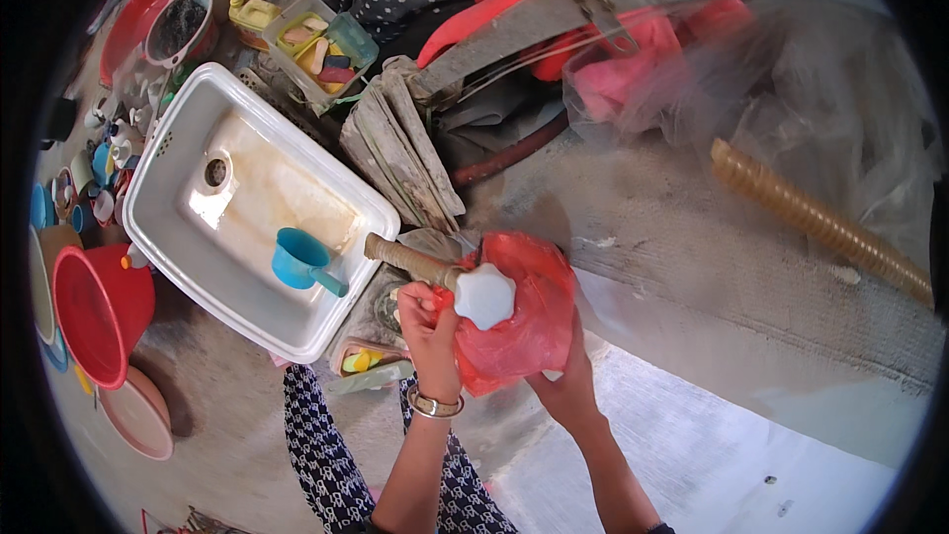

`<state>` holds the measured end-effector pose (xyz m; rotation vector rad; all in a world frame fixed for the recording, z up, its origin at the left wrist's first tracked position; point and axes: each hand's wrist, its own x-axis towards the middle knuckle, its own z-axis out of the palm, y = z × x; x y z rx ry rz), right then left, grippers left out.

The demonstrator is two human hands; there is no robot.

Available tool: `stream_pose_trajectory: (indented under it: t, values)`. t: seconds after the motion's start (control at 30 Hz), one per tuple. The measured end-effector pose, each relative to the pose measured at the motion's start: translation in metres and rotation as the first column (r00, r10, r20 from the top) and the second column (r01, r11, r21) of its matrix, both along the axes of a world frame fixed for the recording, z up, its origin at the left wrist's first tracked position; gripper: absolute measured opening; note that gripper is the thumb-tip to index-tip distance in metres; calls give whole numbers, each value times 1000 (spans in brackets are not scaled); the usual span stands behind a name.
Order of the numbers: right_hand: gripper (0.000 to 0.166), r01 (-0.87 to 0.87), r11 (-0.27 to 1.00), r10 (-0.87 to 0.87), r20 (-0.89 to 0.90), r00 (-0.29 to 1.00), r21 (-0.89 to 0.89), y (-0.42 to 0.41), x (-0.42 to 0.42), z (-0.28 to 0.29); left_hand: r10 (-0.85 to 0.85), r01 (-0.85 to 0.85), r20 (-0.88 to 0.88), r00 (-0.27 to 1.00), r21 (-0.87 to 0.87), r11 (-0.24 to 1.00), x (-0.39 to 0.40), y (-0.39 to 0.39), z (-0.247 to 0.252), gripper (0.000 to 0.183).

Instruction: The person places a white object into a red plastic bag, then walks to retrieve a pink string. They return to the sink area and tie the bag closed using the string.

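Observation:
A thin red plastic bag (530, 311) is wrapped round something whose body I cannot make out. A white knob-shaped part (485, 297), perhaps a tap handle or a cap, stands at its upper left side. With its fingers closed, my left hand (430, 334) pinches the bag's edge beside this knob. My right hand (567, 378) holds the bag from its lower right side, its fingers partly hidden behind it. A ribbed tan hose (408, 258) runs from beside the knob to the rim of a white basin (178, 259). Inside the basin lies a blue plastic dipper (300, 259).
Left of the basin stand a red bucket (111, 311) and a pink basin (137, 415). Weathered wooden boards (404, 148) lean beyond it, near a container of soap bars (315, 52). Another ribbed hose (823, 222) hangs at right. A small soap tray (363, 360) lies near my feet.

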<state>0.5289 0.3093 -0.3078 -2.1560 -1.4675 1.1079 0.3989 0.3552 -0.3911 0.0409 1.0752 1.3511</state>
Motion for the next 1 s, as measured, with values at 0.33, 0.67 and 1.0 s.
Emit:
stream_pose_trajectory:
  t: [0.33,0.67,1.0]
  values:
    - [21,82,996,-83,-52,995,-28,-15,48,-22,-47,48,-13,999,48,998,-1,-4,-15,15]
    - [29,819,496,-670,-727,150,-287,16,15,-62,-46,45,5,999,55,997,3,-3,-11,11]
    - [39,750,584,-524,-850,55,-312,-37,39,-45,-155,134,198,968,119,984,-10,-3,-2,19]
